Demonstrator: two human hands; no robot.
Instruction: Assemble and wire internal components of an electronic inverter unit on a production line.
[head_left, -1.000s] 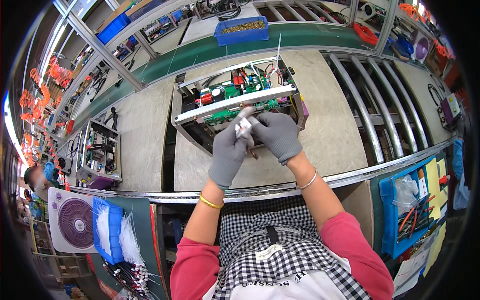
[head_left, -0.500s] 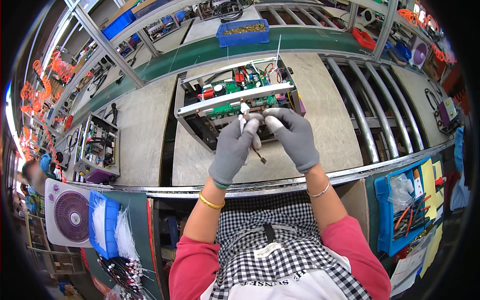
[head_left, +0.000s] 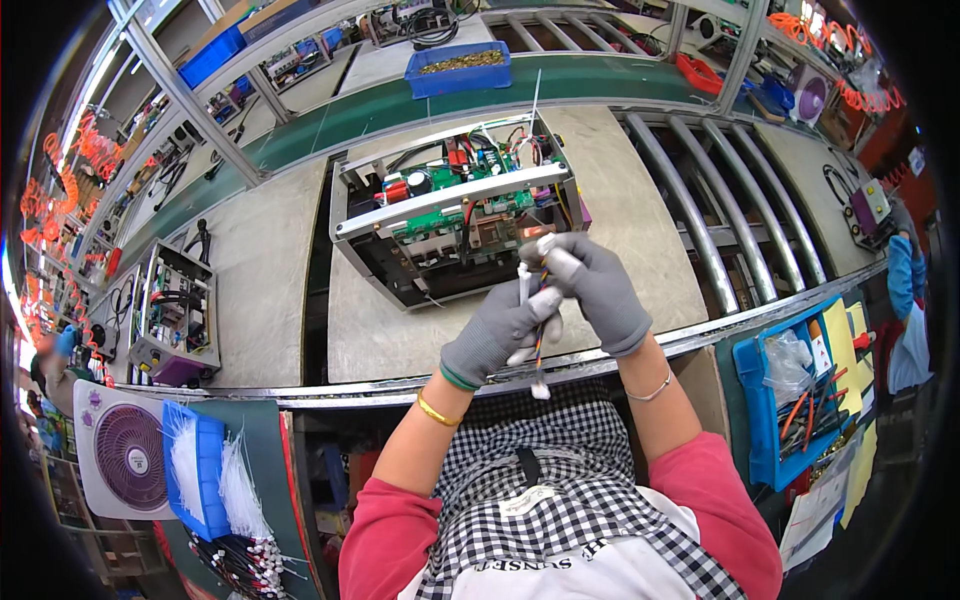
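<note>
Grey work gloves cover both of my hands, which meet just in front of an open metal-framed electronic unit (head_left: 455, 205). Between my fingertips runs a short wire harness (head_left: 541, 350) of several coloured wires; one white connector hangs below and another shows at the top. My left hand (head_left: 502, 328) pinches the harness near its middle, and a white piece sticks up from its fingers. My right hand (head_left: 603, 297) grips the upper part beside the top connector. Inside the unit are green circuit boards, red parts and loose wires; its open side faces me.
A second open unit (head_left: 177, 315) stands to the left. Steel rollers (head_left: 690, 210) lie to the right. A blue bin of small brass-coloured parts (head_left: 458, 72) is at the back. Nearer are a fan (head_left: 130, 450), a blue tray of white ties (head_left: 200, 470) and a blue tool tray (head_left: 765, 420).
Both hands have drawn back from the unit toward me, bringing the harness with them. It now hangs more upright, its lower connector nearer the apron. The whole view has shifted slightly.
</note>
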